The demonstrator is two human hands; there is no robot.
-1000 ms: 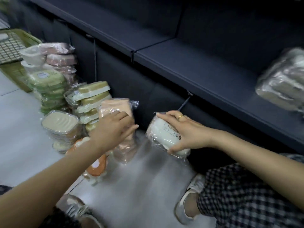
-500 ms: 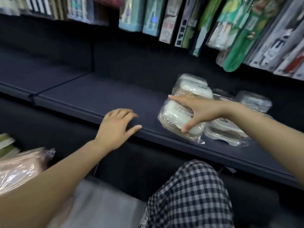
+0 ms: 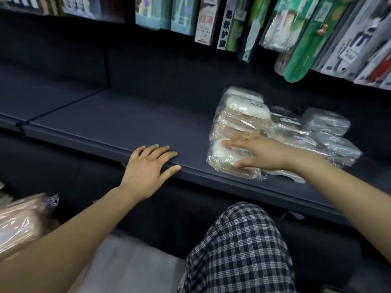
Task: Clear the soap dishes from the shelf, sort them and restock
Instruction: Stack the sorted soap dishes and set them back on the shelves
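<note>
A white soap dish (image 3: 220,157) in clear wrap lies at the front of the dark shelf (image 3: 127,123). My right hand (image 3: 262,153) holds it, fingers across its top and thumb against its near side. Just behind it stands a stack of wrapped white and beige soap dishes (image 3: 243,111). Several grey wrapped soap dishes (image 3: 325,121) lie to the right of that stack. My left hand (image 3: 148,168) rests flat on the shelf's front edge, holding nothing.
Packaged goods (image 3: 296,28) hang in a row above the shelf. A blurred pink wrapped soap dish (image 3: 19,225) sits low at the left edge, on the floor side. My knee in checked trousers (image 3: 239,250) is below the shelf front.
The view swung up from the floor piles to the shelf. My right hand carried the white soap dish up and set it down before the stack. My left hand left the pink dishes for the shelf edge.
</note>
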